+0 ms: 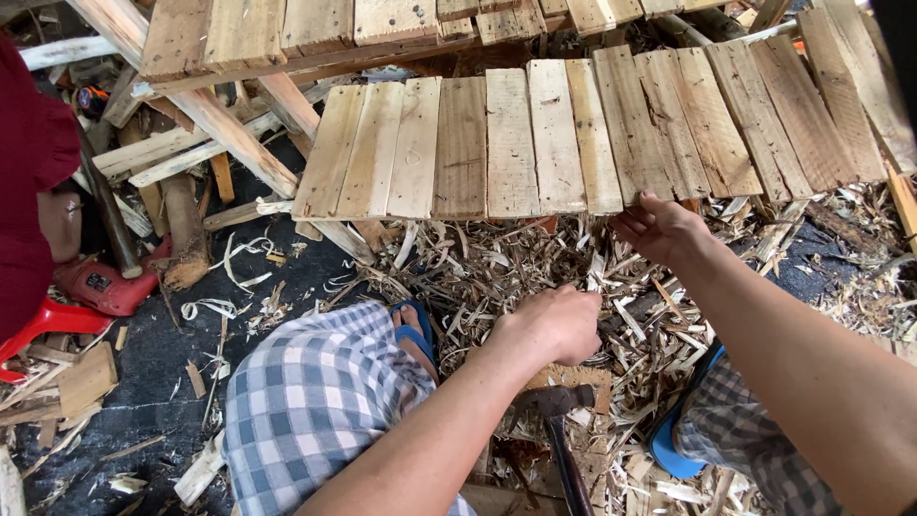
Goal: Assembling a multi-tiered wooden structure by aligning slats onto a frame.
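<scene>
Right hand point(659, 227) at plank panel point(583, 139) edge, left hand point(559, 323) fisted over shavings point(478, 277).

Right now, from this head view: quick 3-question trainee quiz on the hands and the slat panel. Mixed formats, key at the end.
1. True or false: the right hand touches the near edge of the wooden slat panel.
2. The left hand is: A) gripping the hammer, B) closed in a loose fist over the wood shavings, C) resting on the red power drill.
3. Fill in: the hammer lies on the ground below the ____ hand.

Key: 1 true; 2 B; 3 left.
</scene>
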